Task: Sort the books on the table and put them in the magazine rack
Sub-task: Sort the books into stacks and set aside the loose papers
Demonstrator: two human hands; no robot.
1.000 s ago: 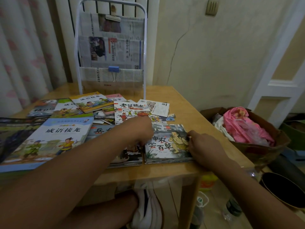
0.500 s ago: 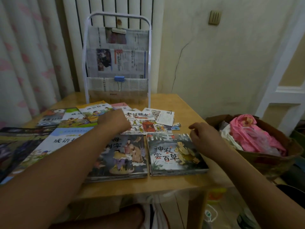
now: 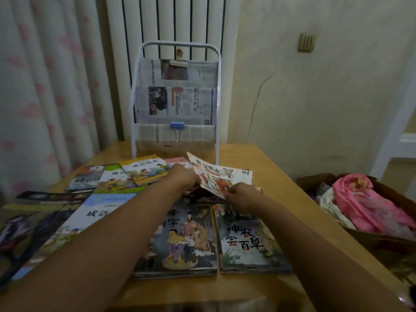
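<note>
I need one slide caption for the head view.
Both hands lift a thin book from the table, before the rack.

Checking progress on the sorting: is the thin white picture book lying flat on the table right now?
No, both hands hold the thin white picture book tilted up off the table.

White rack (image 3: 219,91); blue clip (image 3: 177,125); pink-blotched curtain (image 3: 45,97)

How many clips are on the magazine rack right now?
2: a pale clip at the top centre of the magazine rack, and a blue binder clip on the lower pocket. Others may be hidden.
</note>
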